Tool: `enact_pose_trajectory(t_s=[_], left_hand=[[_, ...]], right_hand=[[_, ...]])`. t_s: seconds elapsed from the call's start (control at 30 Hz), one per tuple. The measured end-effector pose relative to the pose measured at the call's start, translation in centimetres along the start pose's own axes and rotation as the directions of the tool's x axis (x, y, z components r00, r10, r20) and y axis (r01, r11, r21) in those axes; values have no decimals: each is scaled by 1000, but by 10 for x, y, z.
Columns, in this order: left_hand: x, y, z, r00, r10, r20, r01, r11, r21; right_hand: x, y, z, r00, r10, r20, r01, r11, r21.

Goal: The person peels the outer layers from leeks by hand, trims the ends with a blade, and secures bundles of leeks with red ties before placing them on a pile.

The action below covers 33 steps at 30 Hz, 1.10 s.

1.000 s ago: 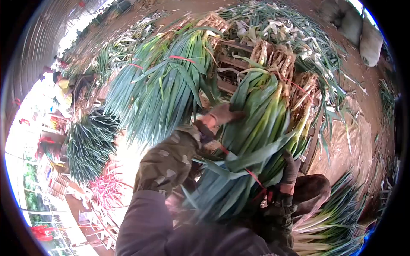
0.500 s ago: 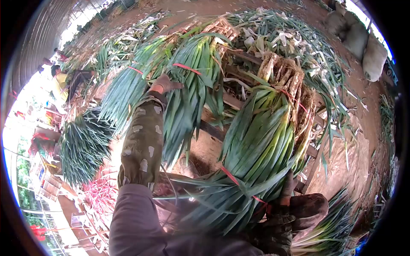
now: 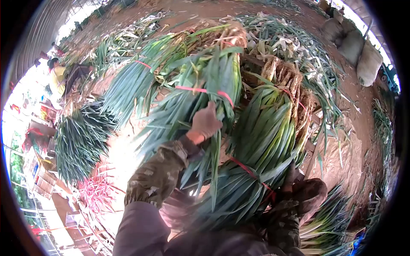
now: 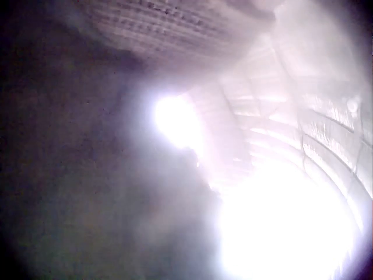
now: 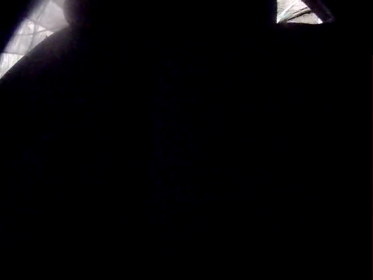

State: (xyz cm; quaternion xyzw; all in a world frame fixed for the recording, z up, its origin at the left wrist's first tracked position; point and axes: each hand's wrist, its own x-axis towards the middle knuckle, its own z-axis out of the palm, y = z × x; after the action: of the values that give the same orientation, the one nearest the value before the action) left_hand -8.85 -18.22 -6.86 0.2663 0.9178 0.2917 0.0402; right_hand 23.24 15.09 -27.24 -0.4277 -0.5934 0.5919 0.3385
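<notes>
In the head view, my gloved left hand [image 3: 206, 123] grips the leaves of a green onion bundle [image 3: 222, 77], just below its red tie [image 3: 200, 89]. Its roots point away from me. Closer in lies a second bundle [image 3: 265, 123] of green onions, with red ties round its root end and leaves. My right hand [image 3: 290, 175], dark and partly hidden by leaves, rests against this bundle's right side with fingers pointing up. The left wrist view shows a blurred ribbed glove [image 4: 180, 29] against bright light. Nearly all of the right wrist view is black.
Another tied bundle [image 3: 132, 89] lies at the left, with a dark green heap [image 3: 81, 141] beyond it. Loose trimmed leaves [image 3: 290, 42] cover the ground behind. White sacks [image 3: 369, 64] stand far right. A seated person [image 3: 57, 81] works at the left. More green onions [image 3: 326, 222] lie near right.
My left hand moved from the near bundle left to the middle bundle, then back right and nearer with it. That bundle has shifted right beside the near one. The right hand stayed at its side.
</notes>
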Motion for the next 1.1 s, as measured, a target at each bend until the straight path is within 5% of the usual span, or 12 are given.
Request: enact_pose_trajectory(t_s=[0.17,0.23,0.33,0.5,0.6,0.73,0.8,0.83,0.9,0.97,1.03,1.1], left_hand=[[-58,14,1,972,163,171,-187,973,135],[-62,7,0,941,158,301,-212,964,159],[-36,-40,5,929,366,-50,-365,931,31],[-25,-38,17,998,60,-29,-57,995,83],[-34,-16,46,999,26,17,-29,982,188],[-56,-29,-63,911,206,357,-157,974,-162],[-115,-48,-157,923,237,303,-77,885,-460],[-143,-82,-183,954,195,228,29,698,-716],[-225,-130,-236,970,-94,-223,-116,629,-769],[-318,-241,-235,755,-333,-564,-77,810,-581],[-423,-385,-149,488,-671,-558,253,721,-645],[-552,-473,15,734,-559,-386,527,827,-195]], right_hand=[[-12,-30,3,990,131,-43,-136,981,-137],[-21,-43,14,985,164,59,-170,977,129],[-18,-34,9,959,223,175,-271,902,335],[-1,-69,46,974,198,-106,-210,971,-117],[55,7,41,983,152,106,-165,979,122],[3,-36,29,972,131,197,-124,991,-48],[-4,-45,24,966,126,227,-99,987,-124],[-5,-49,21,962,130,241,-92,983,-162],[-9,-55,20,952,128,279,-66,973,-222],[-10,-59,12,940,139,310,-46,957,-287],[-12,-65,7,929,143,343,-18,939,-342],[-20,-73,11,910,152,386,15,918,-396]])
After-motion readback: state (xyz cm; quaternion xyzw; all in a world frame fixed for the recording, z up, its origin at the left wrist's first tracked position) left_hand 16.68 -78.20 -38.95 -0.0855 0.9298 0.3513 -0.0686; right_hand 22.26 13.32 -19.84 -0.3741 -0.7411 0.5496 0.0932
